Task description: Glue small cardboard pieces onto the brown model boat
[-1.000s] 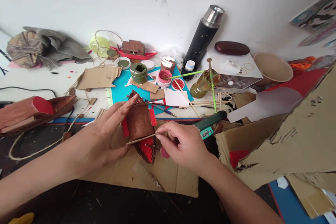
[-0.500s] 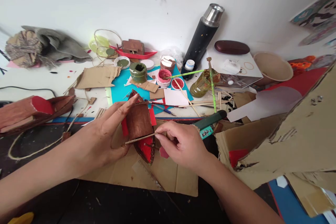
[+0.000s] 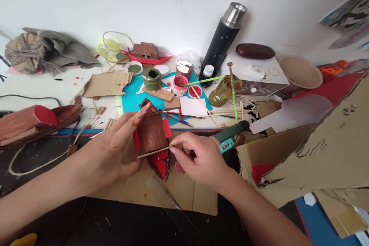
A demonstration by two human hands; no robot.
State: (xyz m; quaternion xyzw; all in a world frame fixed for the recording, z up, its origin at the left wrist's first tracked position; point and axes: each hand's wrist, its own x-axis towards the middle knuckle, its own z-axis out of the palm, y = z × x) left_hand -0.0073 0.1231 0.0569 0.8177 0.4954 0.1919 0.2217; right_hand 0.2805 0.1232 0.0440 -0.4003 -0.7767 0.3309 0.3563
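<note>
A brown model boat (image 3: 152,132) with a curved cabin roof and red corrugated pieces lies over the cardboard sheet (image 3: 201,196), in front of me. My left hand (image 3: 118,146) holds it along its left side, the fingers stretched toward its far end and the thumb near its lower left. Across the near edge of the roof runs a thin tan strip (image 3: 154,152). Its right end is pinched between the thumb and forefinger of my right hand (image 3: 198,157); the left end meets my left thumb. A small pink piece (image 3: 180,168) shows beneath my right hand.
Paint jars, a green one (image 3: 152,79) and a red one (image 3: 180,84), stand behind the boat. A black thermos (image 3: 220,42) leans on the wall. Left lies another brown boat (image 3: 17,125); right are a cutter (image 3: 230,132) and a cardboard box (image 3: 325,153).
Almost nothing differs. The strip and my right fingertips have shifted very slightly left; both hands keep the same hold.
</note>
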